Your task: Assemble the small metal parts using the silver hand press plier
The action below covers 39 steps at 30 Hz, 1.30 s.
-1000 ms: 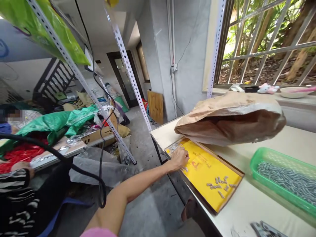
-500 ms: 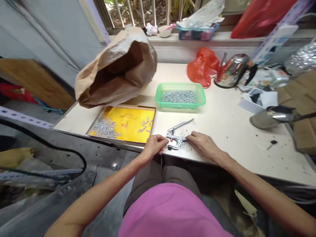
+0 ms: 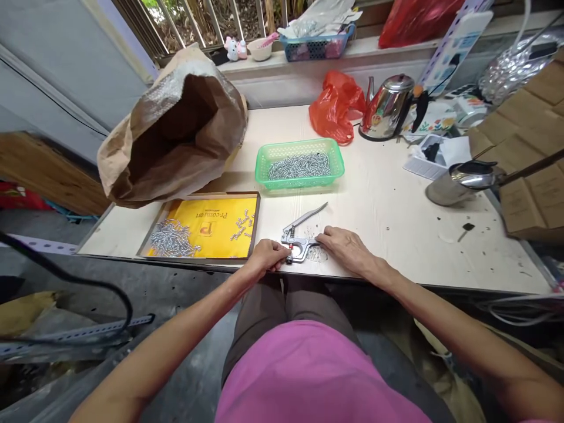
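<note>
Silver snap pliers (image 3: 301, 249) lie near the table's front edge, with a spring, a red tip in the jaw and the upper handle raised. My right hand (image 3: 346, 245) has its fingers closed on the end of the lower handle. At the jaw, my left hand (image 3: 267, 256) is pinched; what its fingertips hold is too small to make out. To its left, a shallow tray (image 3: 257, 226) with a yellow lining bears a heap of small metal pieces (image 3: 171, 238) and a few scattered ones (image 3: 242, 225). Behind the pliers, a green plastic basket (image 3: 263, 167) holds many similar metal pieces (image 3: 302, 166).
A large open paper bag (image 3: 176, 135) stands behind the tray. Farther back are a red plastic bag (image 3: 335, 108) and a steel kettle (image 3: 390, 108). At right are a white box (image 3: 425, 158), a metal jug (image 3: 453, 185) and cardboard (image 3: 529, 129). Dark bits dot the tabletop.
The whole view has shifted as my head turned. My left fingertips are slightly closer in at the pliers' jaw. My right hand stays on the lower handle.
</note>
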Each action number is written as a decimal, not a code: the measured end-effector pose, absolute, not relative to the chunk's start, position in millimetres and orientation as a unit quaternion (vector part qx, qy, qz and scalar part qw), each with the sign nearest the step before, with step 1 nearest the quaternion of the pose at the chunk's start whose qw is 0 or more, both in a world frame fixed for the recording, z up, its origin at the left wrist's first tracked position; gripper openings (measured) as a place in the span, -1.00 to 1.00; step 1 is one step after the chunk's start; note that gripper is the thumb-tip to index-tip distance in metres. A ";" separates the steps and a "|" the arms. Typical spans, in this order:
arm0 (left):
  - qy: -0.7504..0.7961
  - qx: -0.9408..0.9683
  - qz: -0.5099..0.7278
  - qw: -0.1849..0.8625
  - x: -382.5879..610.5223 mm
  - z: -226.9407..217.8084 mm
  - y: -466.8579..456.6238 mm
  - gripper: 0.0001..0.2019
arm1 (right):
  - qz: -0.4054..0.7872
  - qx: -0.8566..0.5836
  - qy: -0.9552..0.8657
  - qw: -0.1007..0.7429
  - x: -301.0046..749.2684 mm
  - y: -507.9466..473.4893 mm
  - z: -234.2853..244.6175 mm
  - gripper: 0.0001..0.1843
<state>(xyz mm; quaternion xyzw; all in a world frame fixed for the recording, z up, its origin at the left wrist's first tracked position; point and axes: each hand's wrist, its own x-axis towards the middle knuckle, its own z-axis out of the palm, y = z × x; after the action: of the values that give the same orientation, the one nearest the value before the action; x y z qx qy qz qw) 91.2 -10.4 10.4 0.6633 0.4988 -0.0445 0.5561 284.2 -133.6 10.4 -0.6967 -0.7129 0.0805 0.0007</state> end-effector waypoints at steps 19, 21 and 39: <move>0.483 0.654 -0.116 0.571 92.7 15.8 -10.2 -0.73 | 0.136 -0.620 -0.773 0.001 333.8 -80.0 13.4 0.08; 0.483 0.653 -0.111 0.572 91.7 15.0 -10.2 -0.72 | 0.127 -0.631 -0.765 -0.010 328.3 -83.3 18.3 -0.03; 0.152 0.977 -0.001 0.152 149.9 17.5 -15.1 -0.50 | 0.121 -0.663 -0.738 -0.018 312.0 -108.0 29.8 -0.29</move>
<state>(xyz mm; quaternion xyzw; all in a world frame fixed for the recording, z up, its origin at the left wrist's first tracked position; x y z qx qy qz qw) 149.9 -15.1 17.5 0.9767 0.1519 -0.0013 0.1516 312.0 -108.0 29.8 -0.6631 -0.7384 0.1212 -0.0182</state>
